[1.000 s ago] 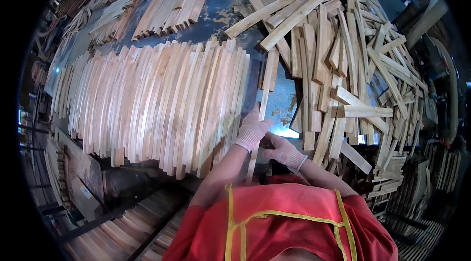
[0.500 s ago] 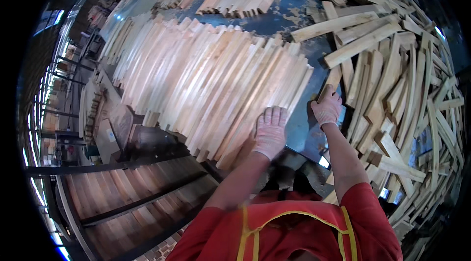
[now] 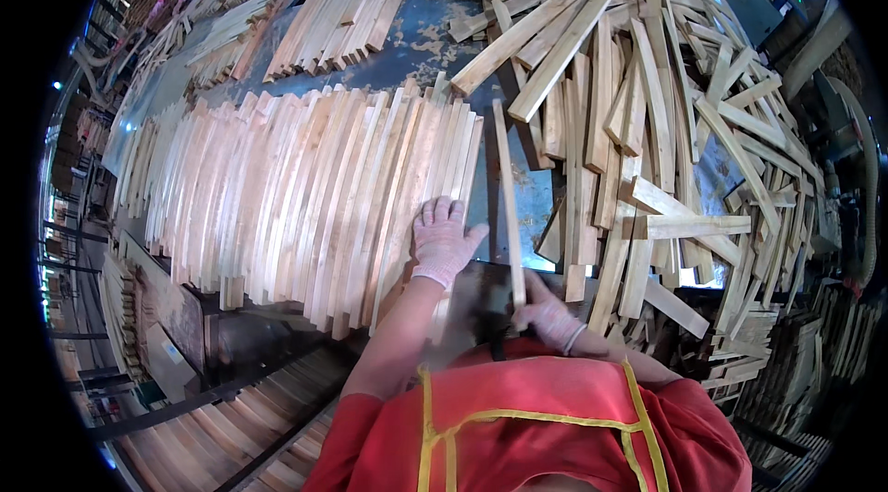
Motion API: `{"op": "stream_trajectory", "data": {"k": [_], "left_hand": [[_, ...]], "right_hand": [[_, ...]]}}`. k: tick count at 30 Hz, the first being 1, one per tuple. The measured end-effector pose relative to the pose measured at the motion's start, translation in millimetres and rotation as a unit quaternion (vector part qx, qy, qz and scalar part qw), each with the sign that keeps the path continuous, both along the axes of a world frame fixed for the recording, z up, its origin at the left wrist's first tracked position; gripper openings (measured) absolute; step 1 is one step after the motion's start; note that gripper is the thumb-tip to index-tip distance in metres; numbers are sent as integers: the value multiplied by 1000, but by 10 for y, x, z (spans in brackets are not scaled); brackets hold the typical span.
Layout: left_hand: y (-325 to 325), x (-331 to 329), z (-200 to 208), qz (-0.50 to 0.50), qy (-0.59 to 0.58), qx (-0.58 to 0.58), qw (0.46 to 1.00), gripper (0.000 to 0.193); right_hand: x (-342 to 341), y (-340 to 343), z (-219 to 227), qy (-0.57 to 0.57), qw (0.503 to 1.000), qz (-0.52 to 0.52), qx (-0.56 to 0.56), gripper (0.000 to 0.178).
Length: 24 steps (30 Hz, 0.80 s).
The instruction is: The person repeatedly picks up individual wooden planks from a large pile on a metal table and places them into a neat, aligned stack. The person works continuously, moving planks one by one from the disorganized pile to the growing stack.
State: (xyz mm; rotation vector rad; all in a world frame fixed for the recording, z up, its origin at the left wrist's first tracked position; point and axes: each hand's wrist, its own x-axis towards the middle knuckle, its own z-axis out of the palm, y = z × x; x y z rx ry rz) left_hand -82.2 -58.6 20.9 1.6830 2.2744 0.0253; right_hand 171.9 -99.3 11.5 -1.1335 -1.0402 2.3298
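My left hand (image 3: pixel 444 238), in a pale knitted glove, lies with its fingers outstretched on the right end of a long row of wooden strips (image 3: pixel 296 187). The strips stand side by side, their near ends uneven. Close to my body, my right hand (image 3: pixel 550 318), gloved too, is closed round the near end of a single wooden strip (image 3: pixel 509 196). This strip points away from me, just right of the row, with a gap between them. Part of the right hand's grip is blurred.
To the right lies a jumbled heap of wooden strips (image 3: pixel 647 94). Beyond the row, a smaller bundle of strips (image 3: pixel 342 16) rests on the worn blue tabletop (image 3: pixel 430 34). At lower left are brown boards (image 3: pixel 213 418) behind dark rails.
My right hand has come back from the heap's edge toward my body, drawing a strip along the right of the row. My left hand stays on the row's right end; the view has shifted right.
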Motion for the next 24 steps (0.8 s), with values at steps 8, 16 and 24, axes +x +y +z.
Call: {"op": "stream_trajectory", "data": {"k": [8, 16, 24], "left_hand": [[-217, 102, -405, -14, 91, 110, 990, 82], [-149, 168, -320, -13, 85, 131, 988, 79], [-84, 180, -316, -31, 85, 154, 984, 77]], "right_hand": [[-731, 820, 531, -336, 679, 277, 591, 35], [-16, 1902, -96, -518, 418, 339, 666, 34], [1917, 2219, -1016, -518, 537, 246, 619, 28]]}}
